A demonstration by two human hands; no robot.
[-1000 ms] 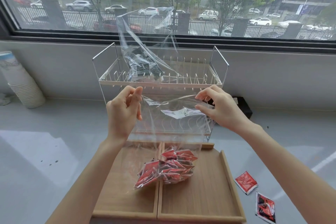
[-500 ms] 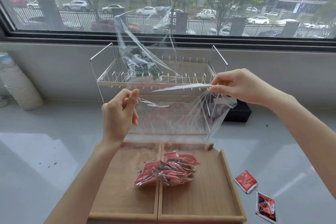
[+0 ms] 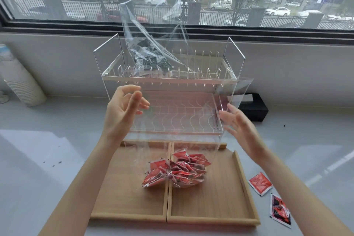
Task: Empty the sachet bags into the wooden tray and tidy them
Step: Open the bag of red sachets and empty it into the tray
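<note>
Left hand (image 3: 124, 109) released, fingers loosely spread at the clear bag's (image 3: 178, 120) left edge. Bag is thin glossy film, long axis upright, standing between both hands; its base of crinkled red sachets (image 3: 175, 171) sits on the wooden tray (image 3: 214, 203), straddling the divider. Right hand (image 3: 237, 128) open, fingers straight beside the right edge, equally near.

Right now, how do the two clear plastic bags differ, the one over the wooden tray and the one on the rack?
The front bag stands over the wooden tray between the left hand and right hand; the rear bag sits untouched on the dish rack's upper tier.
The front bag holds red sachets; the rear bag holds dark ones.
The front bag stands stretched wide; the rear bag is crumpled.
Both are transparent and still hold sachets.
</note>
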